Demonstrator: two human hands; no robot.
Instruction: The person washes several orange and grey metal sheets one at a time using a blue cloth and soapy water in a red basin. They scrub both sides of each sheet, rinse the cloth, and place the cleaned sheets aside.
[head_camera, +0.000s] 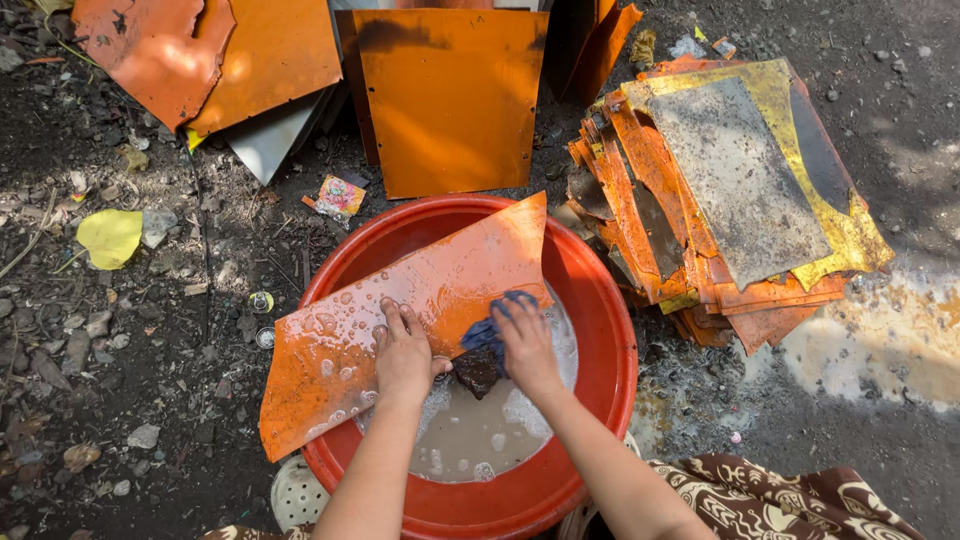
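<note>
A wet, soap-flecked orange sheet (400, 320) lies tilted across the rim of a red basin (610, 350) of murky, foamy water, its lower corner hanging past the left edge, a dark blue cloth (490, 335) pressed against its lower edge.

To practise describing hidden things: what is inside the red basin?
The red basin holds murky, foamy water. An orange sheet lies across it, pressed by the left hand; the right hand rubs with a dark cloth. The basin's bottom is hidden.

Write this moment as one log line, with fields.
left hand: presses orange sheet | right hand: holds blue cloth | red basin: soapy water
</note>
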